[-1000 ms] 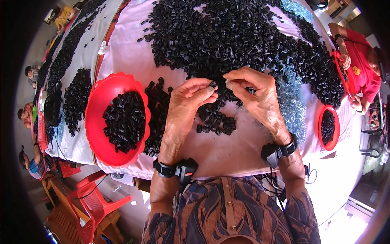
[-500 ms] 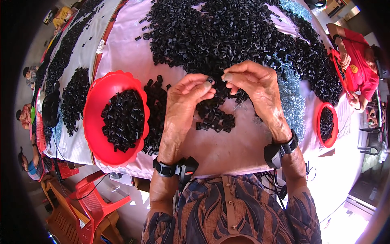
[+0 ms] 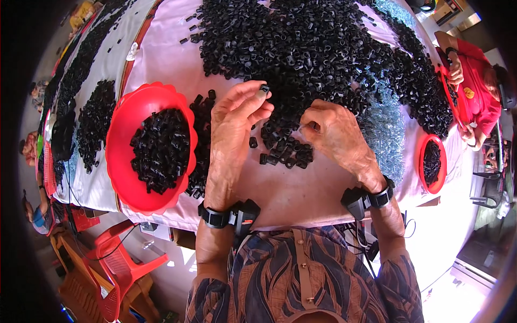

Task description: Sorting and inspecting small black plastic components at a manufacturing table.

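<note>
My left hand (image 3: 237, 113) pinches a small black plastic piece (image 3: 264, 88) between thumb and forefinger, raised above the table. To its right, my right hand (image 3: 335, 133) is closed, its fingers curled down at the edge of the black pieces; whatever they hold is hidden. Between the two hands lies a loose cluster of black pieces (image 3: 283, 153), partly ring-shaped and hollow. A large heap of the same pieces (image 3: 280, 43) spreads just beyond both hands. Left of my left hand stands a red scalloped bowl (image 3: 121, 172), partly filled with black pieces.
Clear, shiny small parts (image 3: 385, 134) lie in a heap right of my right hand. A smaller red bowl (image 3: 442, 180) sits at the right edge, near a person in a red shirt (image 3: 482, 81). A red plastic chair (image 3: 126, 255) stands below the table at left.
My hands have moved apart. The left one rose slightly and went left with the black piece; the right one came down, its fingers curling toward the table.
</note>
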Tool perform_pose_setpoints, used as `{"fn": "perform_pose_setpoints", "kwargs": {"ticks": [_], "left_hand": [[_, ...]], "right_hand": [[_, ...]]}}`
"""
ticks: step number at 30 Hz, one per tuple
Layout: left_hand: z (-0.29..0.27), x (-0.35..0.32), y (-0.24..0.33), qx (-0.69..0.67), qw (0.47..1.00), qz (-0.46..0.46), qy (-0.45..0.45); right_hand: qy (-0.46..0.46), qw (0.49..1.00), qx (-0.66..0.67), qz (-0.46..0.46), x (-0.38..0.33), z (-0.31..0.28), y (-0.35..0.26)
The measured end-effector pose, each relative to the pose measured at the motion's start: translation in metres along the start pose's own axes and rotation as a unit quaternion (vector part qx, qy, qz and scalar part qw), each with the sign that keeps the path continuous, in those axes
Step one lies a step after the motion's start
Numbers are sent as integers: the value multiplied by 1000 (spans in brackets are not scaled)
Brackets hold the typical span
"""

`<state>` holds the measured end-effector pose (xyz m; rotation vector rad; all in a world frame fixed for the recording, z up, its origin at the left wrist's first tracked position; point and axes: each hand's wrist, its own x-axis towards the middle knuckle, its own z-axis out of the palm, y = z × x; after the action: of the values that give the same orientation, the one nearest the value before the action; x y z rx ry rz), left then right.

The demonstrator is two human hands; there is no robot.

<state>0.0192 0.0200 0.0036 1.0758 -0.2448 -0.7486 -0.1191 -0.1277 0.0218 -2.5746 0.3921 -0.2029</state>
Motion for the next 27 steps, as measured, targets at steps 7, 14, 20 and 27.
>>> {"fn": "perform_pose_setpoints", "kwargs": {"ticks": [7,14,20,27], "left_hand": [[0,0,-1,2,1000,-5,-3],[-2,1,-2,-1,1000,-15,-4],[2,0,-5,5,1000,-19,-9],[5,-3,-11,-6,997,-43,-70]], "right_hand": [[4,1000,-3,-15,3,11,-4],[41,989,-58,-128,1,20,-2],[38,978,-106,-175,-3,24,-6],[147,911,385,19,6,-16,-16]]}}
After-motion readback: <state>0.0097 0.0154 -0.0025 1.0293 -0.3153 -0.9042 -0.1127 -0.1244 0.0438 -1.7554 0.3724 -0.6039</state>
